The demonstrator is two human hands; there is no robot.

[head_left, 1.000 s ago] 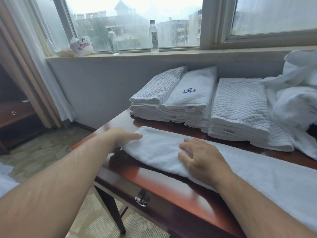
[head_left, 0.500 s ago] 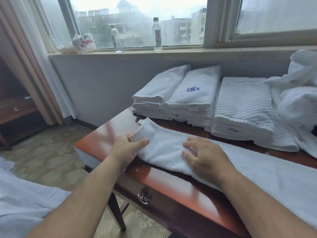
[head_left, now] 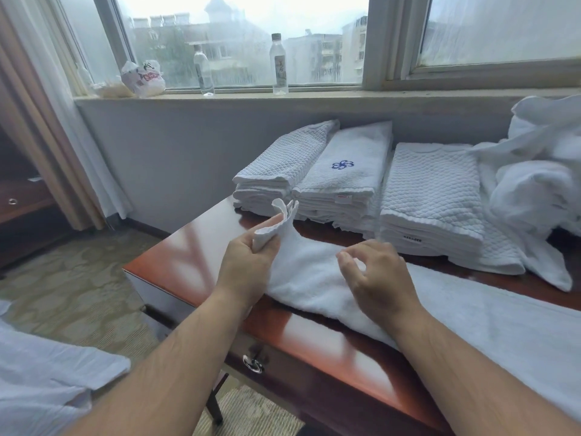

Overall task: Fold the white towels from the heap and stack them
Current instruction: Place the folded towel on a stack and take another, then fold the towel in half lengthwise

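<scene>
A long white towel (head_left: 314,278) lies folded lengthwise across the red-brown table (head_left: 188,256). My left hand (head_left: 245,262) grips the towel's left end and holds it raised off the table, so the corner stands up. Just to the right, my right hand (head_left: 377,275) is over the towel's middle with fingers loosely curled; I see nothing held in it. Behind are folded stacks: a waffle-weave pile (head_left: 283,165), a pile with a blue emblem (head_left: 342,171) and a wider waffle-weave pile (head_left: 430,190). The unfolded heap (head_left: 540,171) is at the far right.
The table's left edge and front edge with a drawer handle (head_left: 252,363) are close to my arms. Two water bottles (head_left: 279,69) and a plastic bag (head_left: 143,78) stand on the windowsill. White fabric (head_left: 37,382) lies at the lower left; curtains hang at left.
My left hand took hold of the towel's left end and lifted it off the table. My right hand went from pressing flat on the towel to raised with curled fingers.
</scene>
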